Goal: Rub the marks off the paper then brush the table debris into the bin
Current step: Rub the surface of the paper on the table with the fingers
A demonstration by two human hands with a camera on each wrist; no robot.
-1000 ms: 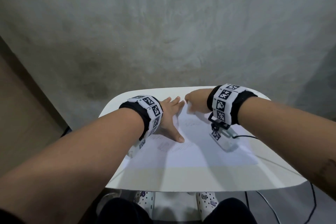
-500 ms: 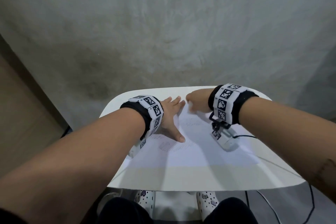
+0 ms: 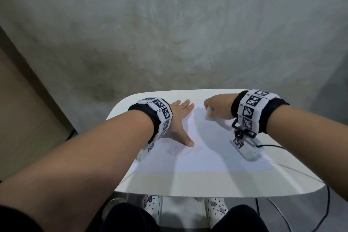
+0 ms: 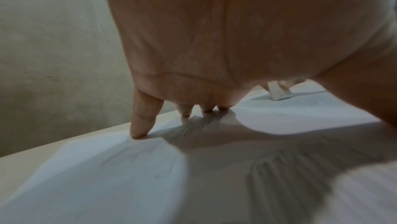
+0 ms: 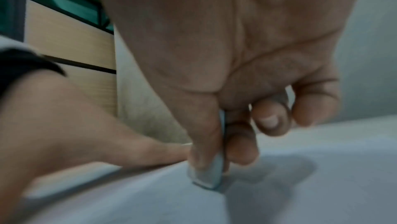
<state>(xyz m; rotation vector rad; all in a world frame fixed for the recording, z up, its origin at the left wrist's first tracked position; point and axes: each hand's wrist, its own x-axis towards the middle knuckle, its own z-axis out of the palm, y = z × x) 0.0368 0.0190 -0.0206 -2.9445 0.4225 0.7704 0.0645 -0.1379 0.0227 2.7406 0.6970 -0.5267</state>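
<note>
Lying flat on the white surface [image 3: 216, 184], the paper [image 3: 207, 158] bears faint marks, pinned by the left hand [image 3: 177, 120] with straight spread fingers while the right hand [image 3: 218, 108] pinches a white eraser [image 5: 211, 175] against its far edge.

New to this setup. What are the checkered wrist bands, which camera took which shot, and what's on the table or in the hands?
No robot here: a person works with two bare hands. The checkered wristbands carry a small camera under each wrist. The wide shot comes from a head-worn camera looking down; the two close-ups look along each palm toward the fingers.

On the white table lies a sheet of paper with faint pencil marks. The left hand lies flat, fingers spread, pressing the paper down. The right hand pinches a white eraser between thumb and fingers, its end on the paper. No bin is clearly visible.
</note>
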